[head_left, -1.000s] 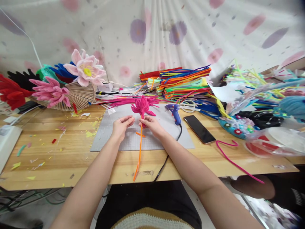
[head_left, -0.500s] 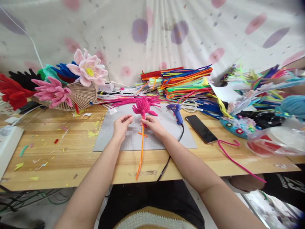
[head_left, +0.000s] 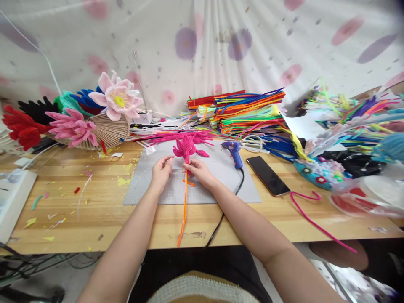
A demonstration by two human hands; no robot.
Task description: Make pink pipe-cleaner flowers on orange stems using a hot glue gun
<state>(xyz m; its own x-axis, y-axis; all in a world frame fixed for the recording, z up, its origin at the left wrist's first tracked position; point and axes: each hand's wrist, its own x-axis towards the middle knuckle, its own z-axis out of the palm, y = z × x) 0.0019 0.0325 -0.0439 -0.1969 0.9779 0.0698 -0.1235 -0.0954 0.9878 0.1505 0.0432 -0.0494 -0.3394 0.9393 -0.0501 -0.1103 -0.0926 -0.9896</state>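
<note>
Fuzzy magenta petals form a pipe-cleaner flower (head_left: pixel 184 148), held upright over a grey mat (head_left: pixel 145 191). The base of its stem is pinched between the thumb and fingers of my right hand (head_left: pixel 200 172). From that grip an orange pipe cleaner (head_left: pixel 184 210) hangs toward the table's front edge. My left hand (head_left: pixel 161 171) is just left of the flower, apart from it, its fingertips drawn together; whatever lies between them is too small to make out. A loose magenta petal (head_left: pixel 202 153) and a short orange piece (head_left: pixel 189 183) lie on the mat.
A blue glue gun (head_left: pixel 233 153) rests on the mat's right side, its black cord running forward beneath my right forearm. Beside it lie a phone (head_left: pixel 267 176) and scissors (head_left: pixel 252 142). Bundled pipe cleaners (head_left: pixel 249 109) line the back; finished flowers (head_left: pixel 118 99) stand left.
The view has shifted slightly. My right hand keeps its pinch on the flower's stem, and the flower leans a little more to the left. My left hand stays beside it.
</note>
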